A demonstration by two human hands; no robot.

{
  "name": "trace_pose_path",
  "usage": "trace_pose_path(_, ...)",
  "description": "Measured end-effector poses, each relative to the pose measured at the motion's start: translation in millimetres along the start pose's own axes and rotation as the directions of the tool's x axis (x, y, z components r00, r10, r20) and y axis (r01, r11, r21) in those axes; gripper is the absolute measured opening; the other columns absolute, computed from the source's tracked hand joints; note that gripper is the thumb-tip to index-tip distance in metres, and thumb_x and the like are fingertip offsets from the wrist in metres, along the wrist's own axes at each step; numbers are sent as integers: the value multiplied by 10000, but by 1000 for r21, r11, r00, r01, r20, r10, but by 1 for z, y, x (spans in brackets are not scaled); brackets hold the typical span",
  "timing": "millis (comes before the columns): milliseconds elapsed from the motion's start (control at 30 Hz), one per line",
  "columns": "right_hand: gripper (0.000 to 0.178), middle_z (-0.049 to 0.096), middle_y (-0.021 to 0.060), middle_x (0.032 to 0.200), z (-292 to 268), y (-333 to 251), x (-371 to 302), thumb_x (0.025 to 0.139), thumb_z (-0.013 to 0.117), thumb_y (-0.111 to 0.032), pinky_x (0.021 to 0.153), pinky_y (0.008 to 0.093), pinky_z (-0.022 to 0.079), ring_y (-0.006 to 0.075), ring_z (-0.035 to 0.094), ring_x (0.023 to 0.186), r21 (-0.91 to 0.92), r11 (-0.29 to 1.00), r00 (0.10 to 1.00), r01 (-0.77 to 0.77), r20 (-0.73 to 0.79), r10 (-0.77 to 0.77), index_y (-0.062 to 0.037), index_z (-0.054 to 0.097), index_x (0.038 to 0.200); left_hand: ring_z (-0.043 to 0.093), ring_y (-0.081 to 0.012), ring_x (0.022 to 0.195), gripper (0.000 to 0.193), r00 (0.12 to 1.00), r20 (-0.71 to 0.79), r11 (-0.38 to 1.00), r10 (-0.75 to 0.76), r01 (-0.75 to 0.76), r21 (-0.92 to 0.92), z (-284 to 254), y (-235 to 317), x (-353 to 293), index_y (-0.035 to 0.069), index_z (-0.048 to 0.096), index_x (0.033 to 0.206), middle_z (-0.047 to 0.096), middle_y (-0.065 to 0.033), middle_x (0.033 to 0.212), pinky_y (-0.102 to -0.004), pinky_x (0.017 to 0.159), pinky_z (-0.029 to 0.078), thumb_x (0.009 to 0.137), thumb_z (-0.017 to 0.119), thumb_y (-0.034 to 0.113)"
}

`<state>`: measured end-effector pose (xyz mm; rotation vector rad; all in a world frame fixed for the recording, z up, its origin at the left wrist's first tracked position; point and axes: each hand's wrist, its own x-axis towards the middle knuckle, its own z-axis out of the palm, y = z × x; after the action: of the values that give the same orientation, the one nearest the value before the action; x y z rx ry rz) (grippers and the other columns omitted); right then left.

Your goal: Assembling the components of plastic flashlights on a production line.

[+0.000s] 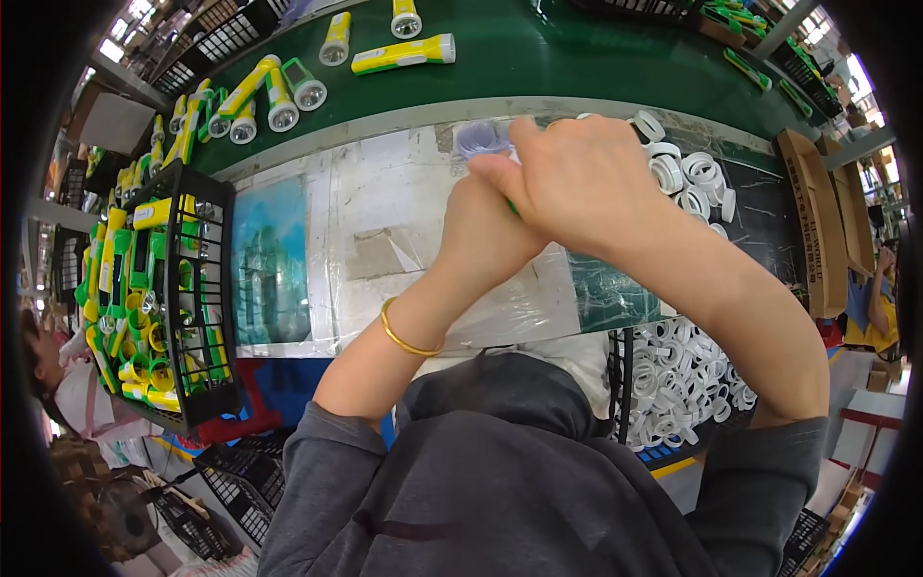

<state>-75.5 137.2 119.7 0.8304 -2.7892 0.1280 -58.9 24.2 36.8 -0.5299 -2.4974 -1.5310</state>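
My right hand (582, 178) lies closed over my left hand (492, 213), above the middle of the workbench. The left is closed too, with a yellow bangle on its wrist. A sliver of green shows between them, the same green as on the flashlights; the rest of what they grip is hidden. Just beyond my fingers sits a small pile of clear round lenses (481, 139). To the right of my right hand lie several loose white plastic rings (702, 173).
Yellow-green flashlights (404, 55) lie on the green conveyor (538, 58) ahead. At left stands a black crate (207, 288) full of yellow and green flashlight bodies. A bin of white rings (678, 385) is below the bench at right, a cardboard box (812, 226) beside the bench.
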Motion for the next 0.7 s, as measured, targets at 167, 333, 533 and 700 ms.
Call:
trace_pose_path(167,796,629,103,763,-28,29,12,914,219,-671,510,283,447,178,596,561,611,676,854,-412,518,53,-20,629,1117,618,-226,645,328,873,435,570,-221,477,-669,-32,13,-6,9,553,980,631,-112,786,-338,600,484,702,713,74)
trace_pose_path(333,663,640,93,856,-18,49,3,966,211,-573,538,300,454,181,599,640,738,608,912,-293,406,-53,-90,613,1178,599,-185,596,240,754,647,210,-118,655,-726,-33,12,-7,-4,566,878,594,-86,715,-307,550,490,693,708,52)
trace_pose_path(533,374,616,179,712,-1,21,-4,892,474,-382,570,424,461,350,595,633,286,933,949,219,161,-273,-38,571,785,594,-166,594,220,770,630,398,-100,612,-684,-20,6,-8,14,591,845,602,-66,677,-293,539,479,654,701,7)
trace_pose_path(700,408,579,160,555,17,19,-8,883,493,-391,529,418,467,341,594,535,165,974,986,154,30,-161,-22,567,725,601,-135,611,205,851,454,573,-264,517,-636,-11,12,0,20,625,819,623,-43,677,-275,534,462,628,693,-8)
